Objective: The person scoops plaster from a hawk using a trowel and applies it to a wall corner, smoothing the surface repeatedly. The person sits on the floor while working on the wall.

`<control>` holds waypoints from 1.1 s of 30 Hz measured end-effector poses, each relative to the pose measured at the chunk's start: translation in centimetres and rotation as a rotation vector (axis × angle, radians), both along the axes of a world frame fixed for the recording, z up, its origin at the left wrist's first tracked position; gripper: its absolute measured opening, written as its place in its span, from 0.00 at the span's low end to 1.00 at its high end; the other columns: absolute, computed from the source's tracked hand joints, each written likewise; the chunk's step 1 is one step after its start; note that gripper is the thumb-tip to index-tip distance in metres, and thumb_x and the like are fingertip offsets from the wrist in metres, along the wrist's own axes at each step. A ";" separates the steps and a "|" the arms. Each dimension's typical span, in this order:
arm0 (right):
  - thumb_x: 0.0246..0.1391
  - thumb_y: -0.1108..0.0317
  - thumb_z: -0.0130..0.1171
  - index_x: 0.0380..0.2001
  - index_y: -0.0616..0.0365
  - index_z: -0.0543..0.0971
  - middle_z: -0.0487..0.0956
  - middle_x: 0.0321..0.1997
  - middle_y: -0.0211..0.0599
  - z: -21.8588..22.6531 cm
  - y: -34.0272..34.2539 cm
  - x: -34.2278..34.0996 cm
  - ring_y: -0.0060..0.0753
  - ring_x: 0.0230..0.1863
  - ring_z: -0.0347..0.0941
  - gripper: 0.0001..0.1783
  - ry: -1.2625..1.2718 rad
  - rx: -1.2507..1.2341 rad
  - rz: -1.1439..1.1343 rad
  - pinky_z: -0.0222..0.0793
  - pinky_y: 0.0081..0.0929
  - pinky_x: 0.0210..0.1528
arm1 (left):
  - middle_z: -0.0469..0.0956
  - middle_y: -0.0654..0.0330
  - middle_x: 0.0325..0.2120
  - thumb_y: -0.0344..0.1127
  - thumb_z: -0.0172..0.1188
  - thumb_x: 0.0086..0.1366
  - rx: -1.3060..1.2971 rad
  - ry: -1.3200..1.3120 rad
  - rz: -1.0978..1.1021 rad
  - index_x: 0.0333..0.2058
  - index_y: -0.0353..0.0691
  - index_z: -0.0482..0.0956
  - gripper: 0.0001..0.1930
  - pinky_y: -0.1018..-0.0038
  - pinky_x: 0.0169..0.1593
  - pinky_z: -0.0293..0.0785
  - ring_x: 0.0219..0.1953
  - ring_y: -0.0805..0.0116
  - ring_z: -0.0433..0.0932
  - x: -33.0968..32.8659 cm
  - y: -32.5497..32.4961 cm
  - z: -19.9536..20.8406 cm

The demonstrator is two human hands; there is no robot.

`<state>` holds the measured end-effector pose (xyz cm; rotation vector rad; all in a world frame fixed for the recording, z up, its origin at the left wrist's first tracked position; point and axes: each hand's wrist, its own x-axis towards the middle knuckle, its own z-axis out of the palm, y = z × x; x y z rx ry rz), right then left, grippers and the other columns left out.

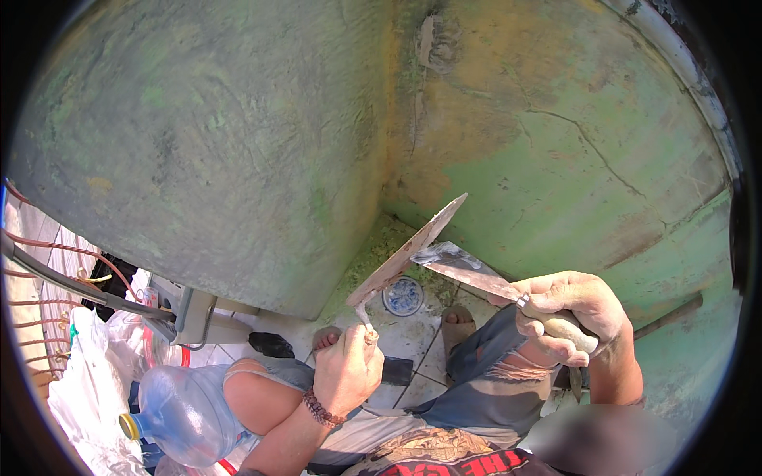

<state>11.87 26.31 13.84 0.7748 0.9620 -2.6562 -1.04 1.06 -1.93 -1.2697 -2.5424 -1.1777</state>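
Note:
My left hand [349,371], with a beaded bracelet at the wrist, is closed round the handle of a trowel. This trowel's long flat blade [409,252] slants up and to the right, seen nearly edge-on. My right hand [573,313] grips the rounded handle of a second, narrower trowel [472,278]. Wet greyish paste [438,253] coats the far end of the narrower blade. That end meets or overlaps the left trowel's blade; whether they touch, I cannot tell. Both tools are held above the tiled floor, in front of the wall corner.
A grey-green rough wall [222,143] meets a cracked green wall [587,182] ahead. On the floor sits a round white dish-like thing [403,296] with blue marks. At left are a large clear water jug [186,412], white plastic bags [91,397] and reddish-brown cables [71,246].

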 end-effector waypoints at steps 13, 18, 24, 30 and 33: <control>0.60 0.73 0.47 0.50 0.83 0.66 0.68 0.13 0.44 1.6 0.6 2.3 0.28 0.08 0.63 0.21 0.118 0.056 0.005 0.58 0.22 0.05 | 0.73 0.52 0.24 0.26 0.62 0.48 -0.016 0.048 -0.045 0.37 0.35 0.69 0.16 0.63 0.31 0.73 0.23 0.50 0.75 0.1 -0.7 -0.2; 0.60 0.73 0.46 0.50 0.84 0.66 0.67 0.12 0.42 2.4 0.4 2.8 0.27 0.08 0.63 0.21 0.118 0.119 0.017 0.57 0.22 0.05 | 0.74 0.50 0.26 0.26 0.63 0.46 0.005 0.100 -0.038 0.41 0.33 0.69 0.21 0.62 0.30 0.74 0.25 0.49 0.76 0.1 -1.0 -0.3; 0.59 0.73 0.47 0.50 0.84 0.66 0.69 0.14 0.42 2.5 0.7 3.9 0.27 0.08 0.64 0.21 0.147 0.206 0.013 0.58 0.21 0.06 | 0.73 0.51 0.21 0.23 0.60 0.45 0.035 0.214 -0.018 0.40 0.32 0.69 0.20 0.64 0.21 0.72 0.19 0.50 0.76 -0.6 -1.1 -0.5; 0.58 0.73 0.48 0.49 0.83 0.67 0.71 0.19 0.43 2.4 -0.1 3.9 0.27 0.09 0.67 0.21 0.198 0.347 0.042 0.58 0.22 0.06 | 0.73 0.50 0.23 0.23 0.60 0.45 0.053 0.216 -0.003 0.40 0.32 0.69 0.20 0.62 0.23 0.73 0.22 0.48 0.77 -0.5 -1.2 -0.1; 0.58 0.73 0.49 0.50 0.83 0.67 0.72 0.20 0.43 2.0 -0.3 3.8 0.27 0.09 0.66 0.22 0.248 0.324 -0.004 0.58 0.22 0.06 | 0.76 0.47 0.29 0.26 0.63 0.45 -0.011 0.126 0.024 0.41 0.33 0.70 0.21 0.62 0.29 0.76 0.27 0.49 0.78 -0.2 -1.6 -0.1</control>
